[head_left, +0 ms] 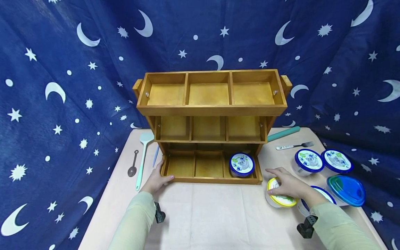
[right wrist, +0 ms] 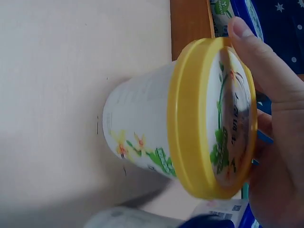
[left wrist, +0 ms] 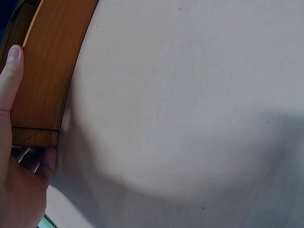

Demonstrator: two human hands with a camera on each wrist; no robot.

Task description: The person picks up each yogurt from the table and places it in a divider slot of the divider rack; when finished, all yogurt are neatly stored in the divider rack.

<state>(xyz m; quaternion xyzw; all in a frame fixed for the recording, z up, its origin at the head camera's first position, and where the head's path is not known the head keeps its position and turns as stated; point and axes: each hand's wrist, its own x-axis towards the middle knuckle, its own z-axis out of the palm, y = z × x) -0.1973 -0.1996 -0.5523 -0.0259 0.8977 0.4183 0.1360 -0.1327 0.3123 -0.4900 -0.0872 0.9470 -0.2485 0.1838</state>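
Observation:
A tiered wooden box [head_left: 212,180] stands open, its trays stepped one above another. My left hand [head_left: 157,178] grips the front left corner of the lowest tray; in the left wrist view its thumb lies along the front board [left wrist: 52,66] and the fingers bend round the end. A blue-lidded tub [head_left: 242,164] sits in that tray's right compartment. Over a white tub with a yellow lid [right wrist: 190,118], on the table right of the box, is my right hand [head_left: 289,185], thumb and fingers spread about the lid. Its other fingers are partly hidden behind the lid in the right wrist view.
Several more blue-lidded tubs [head_left: 309,160] and a blue-lidded container [head_left: 346,190] crowd the right side. Behind them lie a fork [head_left: 295,146] and a green rod [head_left: 283,133]. Left of the box are a spatula [head_left: 144,156], a brown spoon [head_left: 132,170] and a blue stick [head_left: 155,156].

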